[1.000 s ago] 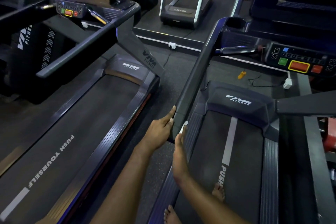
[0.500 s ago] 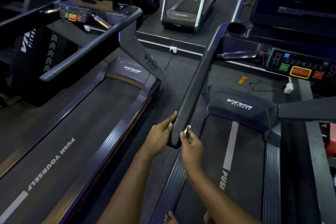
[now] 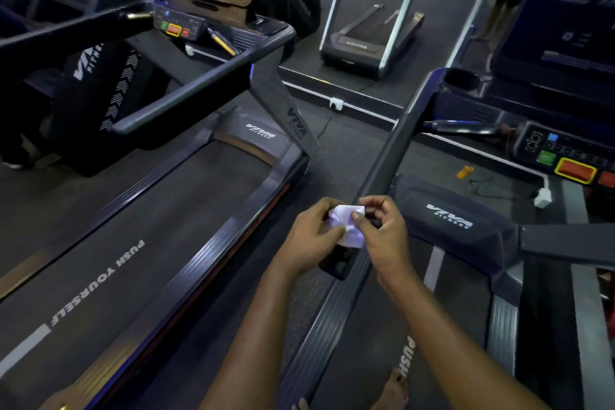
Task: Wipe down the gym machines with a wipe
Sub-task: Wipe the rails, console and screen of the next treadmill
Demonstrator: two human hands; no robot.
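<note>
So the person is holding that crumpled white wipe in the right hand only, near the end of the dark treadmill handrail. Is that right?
Not quite. In the head view both hands hold the crumpled white wipe: the left hand and the right hand each pinch it, near the end of the dark treadmill handrail.

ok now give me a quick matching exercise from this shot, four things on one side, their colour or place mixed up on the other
Things:
1 wipe
2 stop button
3 cup holder
4 small object on the floor

Colour or place:
a orange
b pinched between left hand and right hand
c red with a yellow frame
d at the far end of the handrail

Pairs: 1-b, 2-c, 3-d, 4-a
</note>
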